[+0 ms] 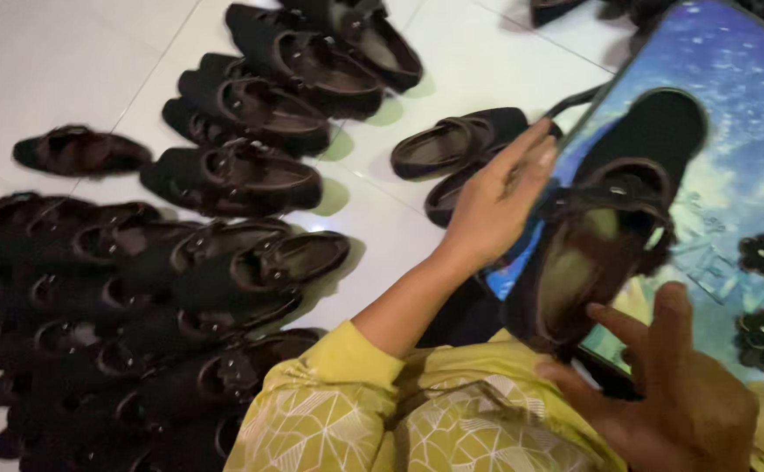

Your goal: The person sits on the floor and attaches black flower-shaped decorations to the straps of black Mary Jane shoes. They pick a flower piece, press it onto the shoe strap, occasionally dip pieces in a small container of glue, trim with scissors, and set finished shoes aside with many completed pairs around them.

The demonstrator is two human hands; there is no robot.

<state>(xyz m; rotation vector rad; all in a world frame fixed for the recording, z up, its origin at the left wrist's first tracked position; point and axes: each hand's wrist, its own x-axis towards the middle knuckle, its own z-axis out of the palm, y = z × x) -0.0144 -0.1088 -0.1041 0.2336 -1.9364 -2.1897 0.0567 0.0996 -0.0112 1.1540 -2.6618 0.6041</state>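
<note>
A black strapped shoe (613,218) lies on a blue patterned board (731,157) at the right, toe pointing away from me. My left hand (495,201), on a yellow-sleeved arm, is stretched flat with fingers extended beside the shoe's strap at the board's left edge. My right hand (674,393) is at the bottom right, its fingers spread and its fingertips touching the shoe's heel. Neither hand is closed around anything.
Several black shoes (224,262) lie in rows on the white tiled floor (50,61) to the left, more at the top (312,61). A pair (452,144) sits just beyond my left hand. Black flower ornaments (762,253) lie on the board's right side.
</note>
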